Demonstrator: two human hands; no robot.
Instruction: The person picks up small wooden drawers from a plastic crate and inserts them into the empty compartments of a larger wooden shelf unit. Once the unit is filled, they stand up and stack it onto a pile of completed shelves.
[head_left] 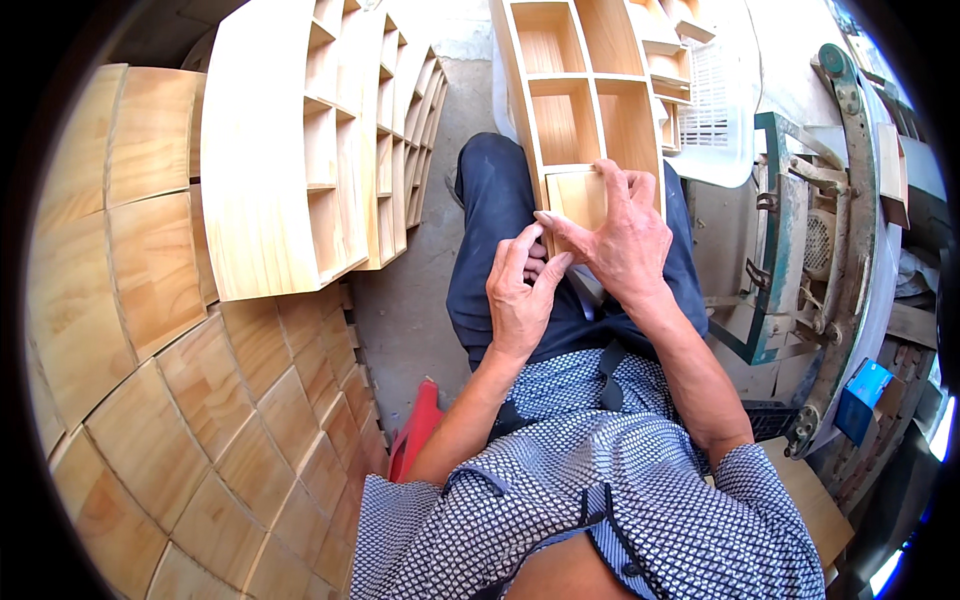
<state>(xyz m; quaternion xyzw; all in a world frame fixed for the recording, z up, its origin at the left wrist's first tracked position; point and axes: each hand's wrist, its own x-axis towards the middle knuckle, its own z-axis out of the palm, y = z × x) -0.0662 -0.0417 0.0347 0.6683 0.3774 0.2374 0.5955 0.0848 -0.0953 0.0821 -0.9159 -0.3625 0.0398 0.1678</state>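
Observation:
A pale wooden compartment frame (535, 120) lies across my lap, its open cells pointing up. In its nearest row sits a small wooden drawer (575, 197), partly covered by my hands; how deep it sits I cannot tell. My right hand (632, 235) is closed over the drawer, fingertips at its far edge and thumb reaching to its left edge. Just below, my left hand (522, 290) pinches at the drawer's near left corner, thumb and fingers bent. The fingertips of both hands nearly meet there.
At left, more compartment frames (265, 150) stand on edge beside stacked wooden blocks (155, 270). A red object (415, 430) is near my left elbow. To the right are a white plastic basket (735, 150), a green metal machine frame (770, 240) and a blue box (862, 400).

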